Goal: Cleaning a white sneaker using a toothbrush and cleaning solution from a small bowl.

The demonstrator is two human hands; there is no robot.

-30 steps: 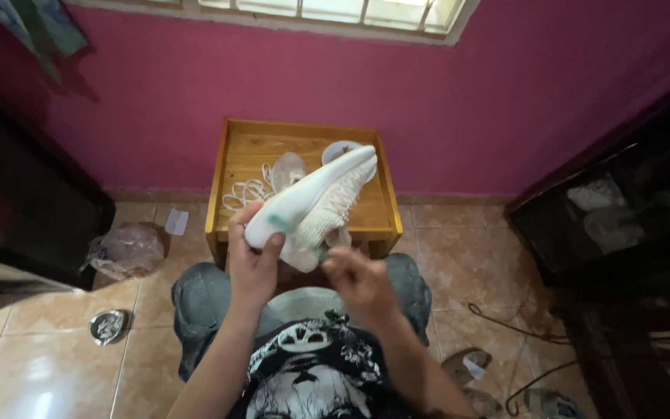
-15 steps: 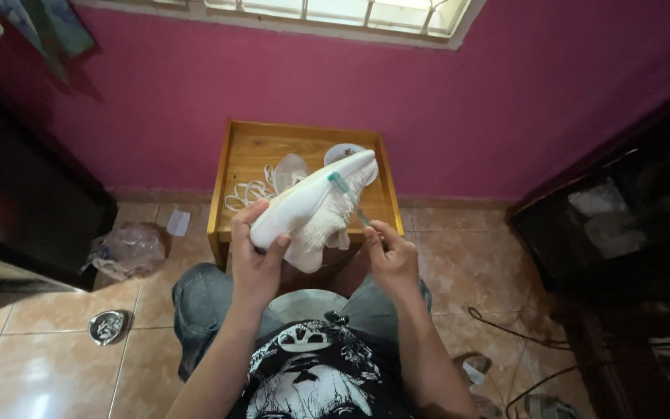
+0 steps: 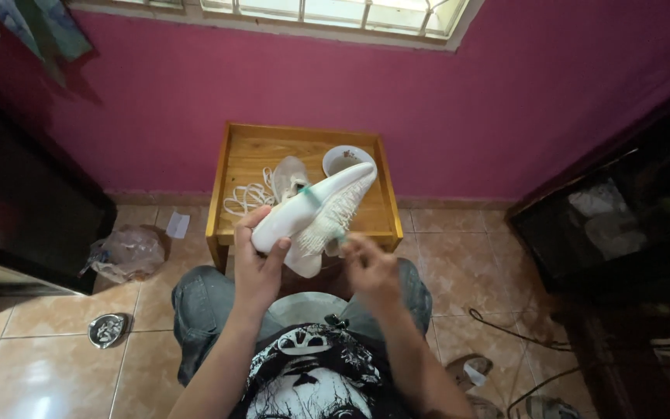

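Note:
My left hand [image 3: 254,256] grips a white knit sneaker [image 3: 316,208] by its heel end and holds it sole-up, toe pointing away toward the wall. My right hand [image 3: 371,268], blurred with motion, holds a green-handled toothbrush [image 3: 321,209] that lies across the shoe's side. Both hands are above my knees, in front of a small wooden table [image 3: 251,151]. On that table lie loose white laces [image 3: 246,196], a pale insole [image 3: 288,172] and a small white bowl [image 3: 344,158].
Magenta wall behind the table. A crumpled plastic bag [image 3: 124,252] and a scrap of paper [image 3: 177,224] lie on the tiled floor at left, with a small metal dish [image 3: 108,327]. Dark furniture stands on both sides. Cables [image 3: 517,334] and sandals lie at lower right.
My right hand has pulled back from the shoe's toe toward me, and the toothbrush has swept along the shoe from toe to middle. My left hand keeps the shoe almost still.

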